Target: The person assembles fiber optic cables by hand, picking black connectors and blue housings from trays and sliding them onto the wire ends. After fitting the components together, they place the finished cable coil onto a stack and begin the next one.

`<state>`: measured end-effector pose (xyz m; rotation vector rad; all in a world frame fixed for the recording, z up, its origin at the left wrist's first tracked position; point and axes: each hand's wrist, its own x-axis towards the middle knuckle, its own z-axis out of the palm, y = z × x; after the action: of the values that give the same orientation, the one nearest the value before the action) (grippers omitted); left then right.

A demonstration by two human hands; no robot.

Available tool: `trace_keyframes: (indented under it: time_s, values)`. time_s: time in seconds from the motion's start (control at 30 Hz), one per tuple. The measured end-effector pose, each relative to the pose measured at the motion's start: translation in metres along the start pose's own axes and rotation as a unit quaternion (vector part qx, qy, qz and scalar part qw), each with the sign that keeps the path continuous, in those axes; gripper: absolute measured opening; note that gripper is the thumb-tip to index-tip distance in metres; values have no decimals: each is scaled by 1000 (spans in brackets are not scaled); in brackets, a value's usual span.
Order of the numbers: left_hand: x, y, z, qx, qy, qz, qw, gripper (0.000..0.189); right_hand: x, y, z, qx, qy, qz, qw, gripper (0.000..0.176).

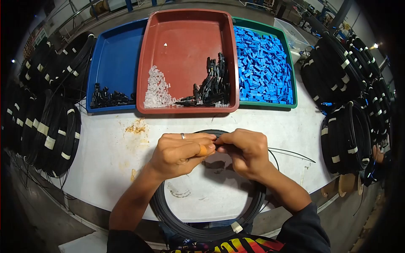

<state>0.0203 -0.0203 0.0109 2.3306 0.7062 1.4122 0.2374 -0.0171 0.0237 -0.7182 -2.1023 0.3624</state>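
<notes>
My left hand (179,152) and my right hand (247,149) meet fingertip to fingertip over the white table (105,168). Both pinch a small dark part at the end of a black cable; the part is mostly hidden by my fingers. An orange wrap covers my left thumb tip and a ring sits on one left finger. Under my hands lies a black cable coil (202,230), bound with a white tape tab. A thin loose cable end (295,152) trails right from my right hand.
A red tray (185,46) holds white clips and black connectors. A blue tray (114,63) with black parts lies to its left, a green tray (265,63) of blue blocks to its right. Stacks of black cable coils (50,139) (350,139) flank the table.
</notes>
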Motion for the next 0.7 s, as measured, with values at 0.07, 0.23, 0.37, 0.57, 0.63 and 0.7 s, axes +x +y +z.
trace_keyframes:
  time_s: [0.07, 0.23, 0.37, 0.57, 0.63, 0.7]
  values:
    - [-1, -2, 1, 5, -4, 7, 1000, 12, -4, 5, 5, 79, -26, 87, 993, 29]
    - [0, -3, -2, -13, 13, -20, 1000, 11, 0, 4, 3, 62, 5, 47, 997, 24]
    - [1, 1, -3, -57, 14, -61, 996, 11, -1, 4, 2, -71, 36, -95, 992, 19]
    - [-1, -3, 0, 41, -11, 37, 998, 11, -1, 3, 3, 86, -59, 139, 985, 14]
    - [1, 0, -3, 6, 9, -24, 1000, 11, 2, 3, 4, 70, 3, 46, 996, 19]
    - [-1, 1, -3, -19, 14, -44, 999, 11, 0, 3, 3, 19, 3, -3, 1000, 22]
